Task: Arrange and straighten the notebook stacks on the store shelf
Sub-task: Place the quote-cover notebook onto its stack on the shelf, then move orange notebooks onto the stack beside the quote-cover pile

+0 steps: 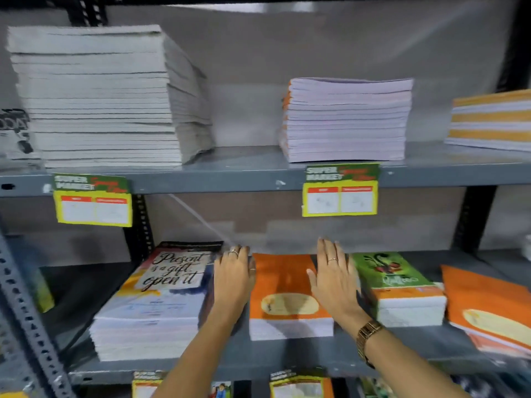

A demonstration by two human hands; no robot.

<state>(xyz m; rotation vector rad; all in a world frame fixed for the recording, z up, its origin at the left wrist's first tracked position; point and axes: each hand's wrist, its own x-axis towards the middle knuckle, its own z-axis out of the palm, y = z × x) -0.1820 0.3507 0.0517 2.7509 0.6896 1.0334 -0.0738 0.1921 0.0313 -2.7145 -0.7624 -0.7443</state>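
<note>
Left hand (233, 278) and right hand (334, 278) press flat, fingers extended, against both sides of the orange paper notebook stack (288, 297) at lower centre. I judge they are squaring it; next it needs even inward pressure.

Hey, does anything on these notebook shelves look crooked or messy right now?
Yes. The tall white stack on the upper shelf leans, its layers stepped unevenly and its lower right corner crumpled. On the lower shelf, the far-right orange stack sits angled to the shelf edge. The middle orange stack, between both hands, looks square.
</note>
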